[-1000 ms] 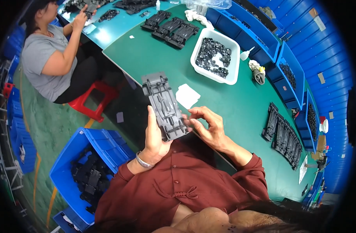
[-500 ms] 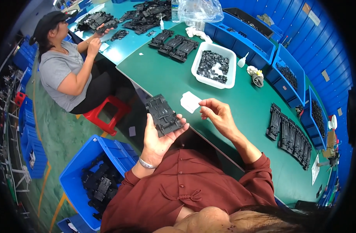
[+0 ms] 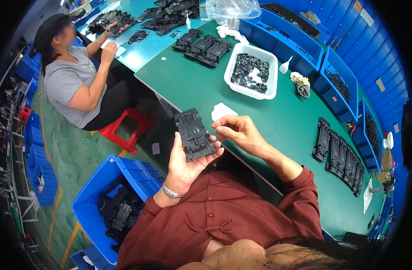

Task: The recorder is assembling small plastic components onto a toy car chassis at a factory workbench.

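Left hand [image 3: 184, 164] cradles the black plastic chassis plate [image 3: 194, 134] firmly; right hand [image 3: 236, 131], fingers pinched at its three o'clock edge, probably should seat whatever it holds squarely.

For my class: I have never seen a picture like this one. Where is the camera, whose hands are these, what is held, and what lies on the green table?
The camera sits on a person's head and looks down, so the picture is round and straight edges bend. There is no machine here, only two bare hands. The left hand holds a flat black plastic part. The right hand hovers beside that part with its fingertips pinched; whether it holds anything is too small to tell.

On the green table stand a white tub of small black pieces, a small white sheet, and rows of black parts at the right. A blue crate on the floor holds more black parts. Another person sits working at the next table.
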`<action>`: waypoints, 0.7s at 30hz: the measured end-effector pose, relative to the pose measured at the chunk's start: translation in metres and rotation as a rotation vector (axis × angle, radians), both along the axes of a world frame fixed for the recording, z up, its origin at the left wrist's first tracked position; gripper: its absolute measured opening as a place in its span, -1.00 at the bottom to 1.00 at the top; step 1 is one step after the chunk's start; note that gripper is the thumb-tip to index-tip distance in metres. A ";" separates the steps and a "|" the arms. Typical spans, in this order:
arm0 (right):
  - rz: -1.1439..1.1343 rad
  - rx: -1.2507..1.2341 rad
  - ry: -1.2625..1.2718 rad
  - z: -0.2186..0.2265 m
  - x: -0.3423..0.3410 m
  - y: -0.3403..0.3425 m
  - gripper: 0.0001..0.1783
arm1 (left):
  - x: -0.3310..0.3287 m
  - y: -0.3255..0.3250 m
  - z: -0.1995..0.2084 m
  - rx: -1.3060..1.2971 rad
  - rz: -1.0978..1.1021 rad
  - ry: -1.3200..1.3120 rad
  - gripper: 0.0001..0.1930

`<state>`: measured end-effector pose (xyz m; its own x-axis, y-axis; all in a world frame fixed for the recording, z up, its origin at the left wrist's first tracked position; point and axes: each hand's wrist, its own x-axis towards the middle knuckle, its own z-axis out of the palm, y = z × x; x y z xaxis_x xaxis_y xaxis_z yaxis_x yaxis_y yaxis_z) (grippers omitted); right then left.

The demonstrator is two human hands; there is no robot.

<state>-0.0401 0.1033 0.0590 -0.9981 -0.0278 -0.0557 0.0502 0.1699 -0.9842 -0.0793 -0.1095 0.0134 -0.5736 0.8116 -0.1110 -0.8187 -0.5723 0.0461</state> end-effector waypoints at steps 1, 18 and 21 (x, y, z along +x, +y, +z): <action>-0.001 -0.005 -0.002 -0.002 -0.001 -0.001 -0.77 | 0.000 0.000 0.000 -0.005 -0.001 -0.002 -0.20; 0.086 -0.361 -0.063 -0.007 0.000 -0.004 -0.80 | 0.001 -0.003 0.002 -0.022 -0.037 0.007 -0.16; 0.130 0.177 0.306 0.006 0.000 0.001 -0.80 | 0.002 0.001 0.002 -0.100 0.028 0.134 -0.17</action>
<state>-0.0397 0.1041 0.0651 -0.9580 -0.1723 0.2292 -0.2749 0.3245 -0.9051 -0.0770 -0.1080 0.0157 -0.6109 0.7838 -0.1117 -0.7852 -0.5818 0.2120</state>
